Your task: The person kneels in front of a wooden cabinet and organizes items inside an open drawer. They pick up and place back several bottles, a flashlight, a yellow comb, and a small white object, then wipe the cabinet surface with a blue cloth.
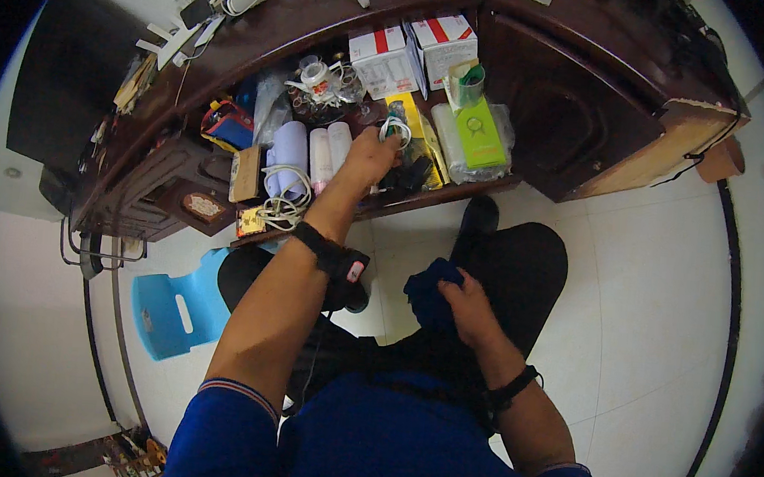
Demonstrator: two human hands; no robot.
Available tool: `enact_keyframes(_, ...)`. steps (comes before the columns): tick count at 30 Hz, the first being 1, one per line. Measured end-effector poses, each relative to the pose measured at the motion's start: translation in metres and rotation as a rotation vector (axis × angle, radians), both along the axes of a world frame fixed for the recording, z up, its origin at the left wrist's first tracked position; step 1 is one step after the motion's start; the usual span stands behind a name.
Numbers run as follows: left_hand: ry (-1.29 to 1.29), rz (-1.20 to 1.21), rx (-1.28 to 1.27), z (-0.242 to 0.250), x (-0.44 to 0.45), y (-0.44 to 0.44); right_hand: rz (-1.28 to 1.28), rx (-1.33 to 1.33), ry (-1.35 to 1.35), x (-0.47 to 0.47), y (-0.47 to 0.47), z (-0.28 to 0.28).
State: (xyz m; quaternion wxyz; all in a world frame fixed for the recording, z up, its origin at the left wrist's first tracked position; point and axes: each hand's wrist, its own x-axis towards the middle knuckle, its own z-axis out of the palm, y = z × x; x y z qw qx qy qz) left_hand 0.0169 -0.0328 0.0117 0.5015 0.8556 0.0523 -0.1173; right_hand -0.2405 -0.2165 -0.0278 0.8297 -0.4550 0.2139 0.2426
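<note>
My left hand [373, 154] reaches over the open cabinet shelf and grips a small coil of white cable [396, 132]; a green bit shows beside its fingers. Right by it are a yellow box [423, 141] and two pale bottles [322, 156]. In front of my right knee, my right hand [469, 306] is closed on a dark blue cloth [433, 289], bunched up. Left of the bottles stand a rolled lilac sheet [287, 157] and a looped pale cable [285, 197] that hangs over the shelf's front edge.
White boxes with red stripes [382, 60], a glass teapot [315, 75] and a green box [481, 135] fill the shelf. Cabinet doors [553, 111] flank it. A light blue plastic stool [168, 309] is on the floor at left. Cables and a white router [176, 44] lie on top.
</note>
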Motion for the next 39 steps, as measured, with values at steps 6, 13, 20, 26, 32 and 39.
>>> enact_keyframes(6, -0.04, -0.127, 0.151, -0.013, 0.017, -0.001, -0.033, -0.09, -0.019, -0.001, 0.005, -0.005)
enact_keyframes(13, -0.495, -0.186, 0.758, -0.002, 0.01, -0.018, 0.047, -0.279, -0.095, 0.0, 0.006, -0.014)
enact_keyframes(20, -0.374, -0.248, 0.694, 0.013, -0.015, -0.032, 0.062, -0.212, -0.139, -0.005, 0.005, -0.022)
enact_keyframes(26, -0.452, -0.276, 0.469, 0.011, -0.026, -0.018, 0.126, -0.297, -0.159, -0.003, 0.005, -0.031)
enact_keyframes(32, -0.469, -0.242, 0.293, 0.002, -0.036, -0.009, 0.135, -0.371, -0.157, -0.003, 0.007, -0.038)
enact_keyframes(39, -0.527, -0.128, 0.241, 0.008, -0.075, 0.026, 0.189, -0.464, -0.133, 0.0, 0.003, -0.01)
